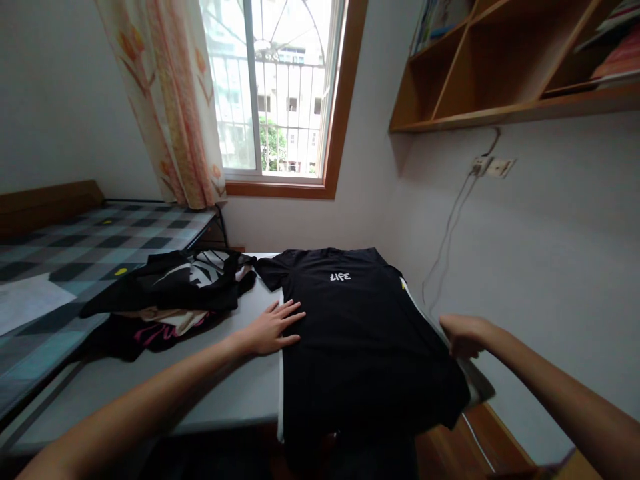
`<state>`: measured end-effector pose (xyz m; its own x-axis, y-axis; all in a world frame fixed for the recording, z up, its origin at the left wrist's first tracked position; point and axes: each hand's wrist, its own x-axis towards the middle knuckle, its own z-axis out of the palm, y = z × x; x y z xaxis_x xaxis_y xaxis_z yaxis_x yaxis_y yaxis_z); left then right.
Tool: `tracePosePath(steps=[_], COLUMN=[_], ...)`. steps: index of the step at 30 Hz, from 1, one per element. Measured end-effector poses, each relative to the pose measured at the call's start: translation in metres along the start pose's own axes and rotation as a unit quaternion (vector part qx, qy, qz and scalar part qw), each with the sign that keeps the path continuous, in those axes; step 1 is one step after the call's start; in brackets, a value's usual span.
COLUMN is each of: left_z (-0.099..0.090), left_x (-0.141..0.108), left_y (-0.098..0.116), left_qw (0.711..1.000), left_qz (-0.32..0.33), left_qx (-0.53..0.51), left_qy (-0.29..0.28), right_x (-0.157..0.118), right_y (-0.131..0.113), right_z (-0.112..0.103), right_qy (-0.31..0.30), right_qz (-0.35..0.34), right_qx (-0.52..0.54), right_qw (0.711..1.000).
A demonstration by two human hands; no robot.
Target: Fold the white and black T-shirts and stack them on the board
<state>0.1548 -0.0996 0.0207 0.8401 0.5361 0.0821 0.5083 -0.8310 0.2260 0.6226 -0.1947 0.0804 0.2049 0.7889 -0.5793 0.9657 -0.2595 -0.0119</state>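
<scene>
A black T-shirt with small white lettering near its top is spread over a white table, its lower part hanging past the front edge. My left hand lies with spread fingers on the shirt's left edge. On the right, my right hand is closed at the shirt's right edge, where a pale layer of cloth shows; the fingertips are partly hidden. A heap of dark clothes with white and pink prints rests at the table's left.
A bed with a checked cover stands at the left, with white paper on it. Behind are a curtain and a window. Wooden shelves hang at the upper right, above a socket with cords.
</scene>
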Motion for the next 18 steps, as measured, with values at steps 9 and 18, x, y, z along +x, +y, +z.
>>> tracePosePath(steps=[9,18], left_z=[-0.043,-0.121], left_x=[-0.02,-0.076], left_y=[-0.042,-0.109], left_qw=[0.972,0.89], left_qz=[-0.106,-0.36], left_qx=[0.128,0.236], left_qy=[0.166,0.153], right_x=[0.025,0.033], right_y=[-0.081,-0.059], right_z=[-0.016,0.007], right_qy=[0.209,0.019], right_qz=[-0.136,-0.052], right_qx=[-0.071,0.055], right_qw=[0.966,0.997])
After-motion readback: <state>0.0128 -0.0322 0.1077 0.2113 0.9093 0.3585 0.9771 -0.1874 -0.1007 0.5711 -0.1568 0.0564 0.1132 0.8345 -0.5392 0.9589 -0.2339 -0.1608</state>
